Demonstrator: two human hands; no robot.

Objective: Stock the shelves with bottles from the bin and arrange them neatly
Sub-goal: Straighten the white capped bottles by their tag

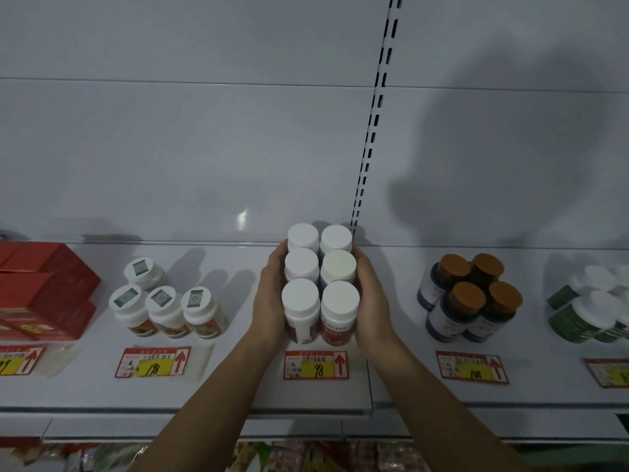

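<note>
From the head view, six white-capped bottles (320, 284) stand upright on the shelf (238, 386) in two rows of three, above a red price tag (316, 365). The left hand (270, 298) and right hand (369, 294) press flat against the block's two sides, fingers straight, neither grip curled. Orange-capped bottles (471, 296) stand well to the right.

The shelf (238, 386) carried six white-capped bottles (320, 277) in two rows of three, four bottles with stickered lids (163, 298), four orange-capped bottles (471, 294), a cluster of green bottles (585, 311) too cropped to count, some red boxes (44, 287) and five price tags (316, 365).
</note>
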